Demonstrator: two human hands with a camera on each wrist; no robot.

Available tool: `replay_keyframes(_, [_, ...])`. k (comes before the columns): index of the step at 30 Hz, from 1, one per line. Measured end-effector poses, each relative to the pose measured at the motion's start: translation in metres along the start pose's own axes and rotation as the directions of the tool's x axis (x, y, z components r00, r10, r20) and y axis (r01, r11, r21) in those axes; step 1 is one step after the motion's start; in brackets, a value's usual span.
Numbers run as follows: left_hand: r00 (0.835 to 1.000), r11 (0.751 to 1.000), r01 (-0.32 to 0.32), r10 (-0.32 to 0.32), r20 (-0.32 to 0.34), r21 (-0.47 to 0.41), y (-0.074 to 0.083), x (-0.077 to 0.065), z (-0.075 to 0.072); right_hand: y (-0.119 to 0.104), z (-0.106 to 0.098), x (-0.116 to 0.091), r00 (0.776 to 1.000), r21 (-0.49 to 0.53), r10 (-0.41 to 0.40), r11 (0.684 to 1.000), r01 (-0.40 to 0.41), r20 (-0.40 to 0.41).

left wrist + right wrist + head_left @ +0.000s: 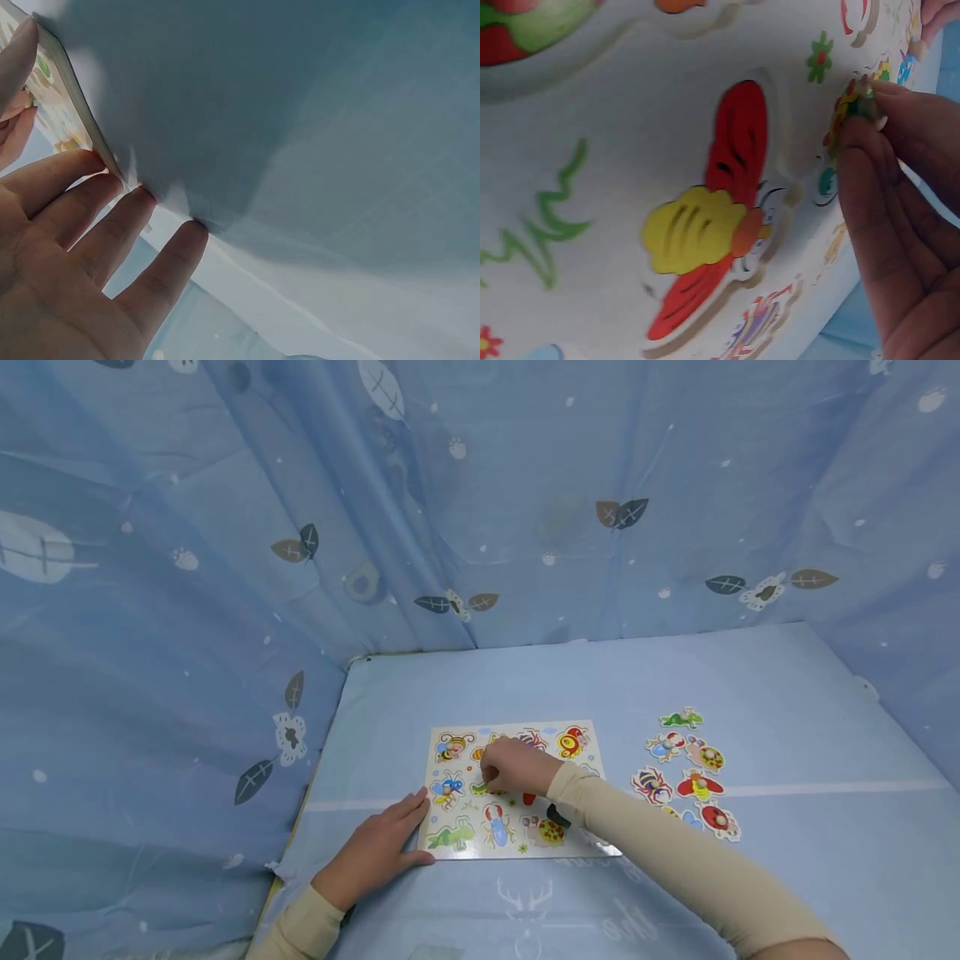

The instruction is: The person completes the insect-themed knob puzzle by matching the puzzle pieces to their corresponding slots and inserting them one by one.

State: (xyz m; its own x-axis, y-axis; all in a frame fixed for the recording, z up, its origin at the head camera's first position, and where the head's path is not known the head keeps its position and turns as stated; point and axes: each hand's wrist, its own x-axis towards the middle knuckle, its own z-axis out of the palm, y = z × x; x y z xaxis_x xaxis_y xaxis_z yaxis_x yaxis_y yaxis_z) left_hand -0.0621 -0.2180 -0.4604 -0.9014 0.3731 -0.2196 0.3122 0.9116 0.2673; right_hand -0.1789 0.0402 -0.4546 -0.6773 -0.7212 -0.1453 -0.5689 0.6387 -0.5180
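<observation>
A white puzzle board [480, 853] printed with cartoon insects lies on the table in the head view. Over its middle, my right hand [521, 766] pinches a small green-and-yellow insect puzzle piece [840, 124] by its knob, thumb and fingertips together. The fingers hide much of that piece, which is at the board surface; whether it is fully seated I cannot tell. A red-winged, yellow-bodied insect picture [694, 229] shows nearer the right wrist camera. My left hand [378, 846] rests at the board's left edge, fingers extended, fingertips touching the edge [75, 90].
Right of the board lies a group of loose knobbed pieces, among them a green grasshopper [682, 718], a snail [705, 755], a spider [651, 786], a red-winged insect [700, 786] and a ladybug [720, 820]. Blue patterned curtains [525, 527] surround the cloth-covered table [390, 693].
</observation>
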Motion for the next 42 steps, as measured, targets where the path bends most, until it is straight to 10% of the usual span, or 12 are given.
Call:
replay_keyframes(17, [0.999,1.0,-0.025,0.025,-0.028,0.007,-0.001,-0.006,0.001,0.093,-0.043,-0.083,0.989,-0.084,0.075,0.993,-0.086,-0.126])
replay_keyframes(29, [1.0,1.0,-0.011,0.011,-0.019,0.007,-0.003,-0.006,-0.001,0.153,-0.075,-0.156,0.9,-0.13,0.408,0.894,-0.428,-0.154])
replay_keyframes(42, [0.999,0.999,-0.042,0.042,-0.028,0.001,-0.004,-0.001,0.002,0.171,-0.07,-0.168,0.858,-0.007,0.497,0.865,-0.502,-0.132])
